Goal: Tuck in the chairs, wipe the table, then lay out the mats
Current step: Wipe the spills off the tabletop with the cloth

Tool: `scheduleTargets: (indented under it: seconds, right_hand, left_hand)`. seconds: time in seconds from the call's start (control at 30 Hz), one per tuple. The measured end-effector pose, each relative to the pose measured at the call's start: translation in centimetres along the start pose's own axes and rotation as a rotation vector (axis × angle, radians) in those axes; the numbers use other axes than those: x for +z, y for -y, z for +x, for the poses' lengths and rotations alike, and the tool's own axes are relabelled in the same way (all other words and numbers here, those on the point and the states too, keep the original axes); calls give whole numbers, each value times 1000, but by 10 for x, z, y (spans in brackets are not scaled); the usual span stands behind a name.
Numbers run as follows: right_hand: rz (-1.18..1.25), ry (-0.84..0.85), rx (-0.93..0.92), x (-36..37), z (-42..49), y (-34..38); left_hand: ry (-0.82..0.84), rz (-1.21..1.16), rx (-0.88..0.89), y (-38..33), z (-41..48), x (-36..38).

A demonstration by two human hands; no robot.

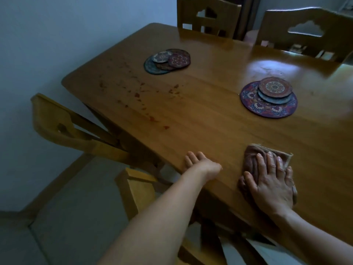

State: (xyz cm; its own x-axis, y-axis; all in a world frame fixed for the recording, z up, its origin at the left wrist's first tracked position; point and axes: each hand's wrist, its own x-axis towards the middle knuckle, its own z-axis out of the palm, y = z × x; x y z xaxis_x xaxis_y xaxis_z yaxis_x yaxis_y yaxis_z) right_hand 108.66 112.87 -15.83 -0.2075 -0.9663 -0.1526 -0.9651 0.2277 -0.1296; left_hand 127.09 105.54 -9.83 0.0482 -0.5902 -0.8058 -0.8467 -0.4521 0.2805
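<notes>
A wooden table (200,115) fills the view. My right hand (271,180) lies flat with spread fingers on a brown cloth (252,161) near the table's front edge. My left hand (200,164) rests at that edge, palm turned up, fingers loosely curved, holding nothing. Reddish stains (137,94) speckle the left part of the tabletop. One stack of round patterned mats (167,61) lies at the far left. A second stack of mats (268,97) lies on the right, small ones on a large purple one.
Two wooden chairs stand at the far side, one chair (208,16) on the left and another chair (305,33) on the right. A tilted chair (63,127) sits at the table's left end by the wall. Another chair (139,186) is below the front edge.
</notes>
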Motion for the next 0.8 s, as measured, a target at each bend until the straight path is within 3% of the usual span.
scheduleTargets:
  seconds: [0.1, 0.43, 0.6, 0.8]
  right_hand:
    - [28, 14, 87, -1, 0, 33]
    - [37, -14, 133, 11, 32, 170]
    - [50, -45, 88, 18, 67, 230]
    - [81, -59, -2, 27, 120, 315]
  left_hand:
    - [189, -28, 142, 28, -13, -53]
    - [252, 55, 374, 109, 12, -149]
    - [132, 42, 430, 124, 41, -178]
    - [-126, -143, 424, 122, 83, -219]
